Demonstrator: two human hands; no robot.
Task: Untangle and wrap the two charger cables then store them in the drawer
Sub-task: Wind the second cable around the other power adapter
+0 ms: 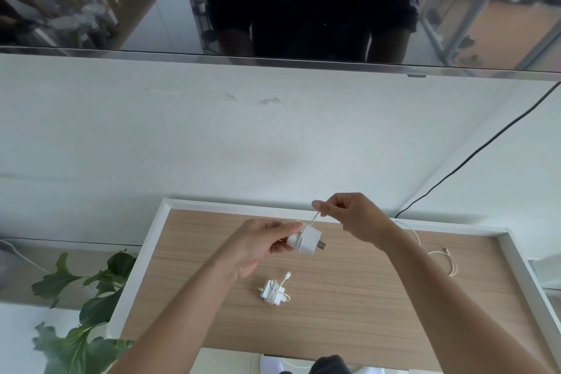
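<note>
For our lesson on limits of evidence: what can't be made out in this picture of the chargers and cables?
Head view only:
- Rear of the charger: covered by the left hand.
- Part of the cable: hidden behind the right hand and forearm.
- Loops on the wrapped charger: too small to count.
- Type of the plug at the loose end: too small to tell.
- Upper end of the black wire: cut off by the right edge.
</note>
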